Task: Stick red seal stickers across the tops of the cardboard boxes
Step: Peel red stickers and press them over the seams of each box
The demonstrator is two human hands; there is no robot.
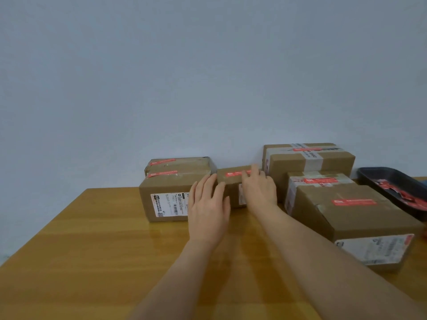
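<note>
Small brown cardboard box (233, 188) sitting mid-worktop; red seal sticker (238, 173) running left-right across top. Right hand (258, 188) fingers pressing it flat; left hand (208, 204) fingers lying straight against box's left side, gripping nothing.

Boxes (175, 195) crowd rear; front free.

Two bare forearms come into view from the lower edge. No sleeve shows on either arm. The left hand (209, 211) and the right hand (260, 188) wear no glove, ring, watch or bracelet. The fingers (198, 190) are slim, with short nails.
</note>
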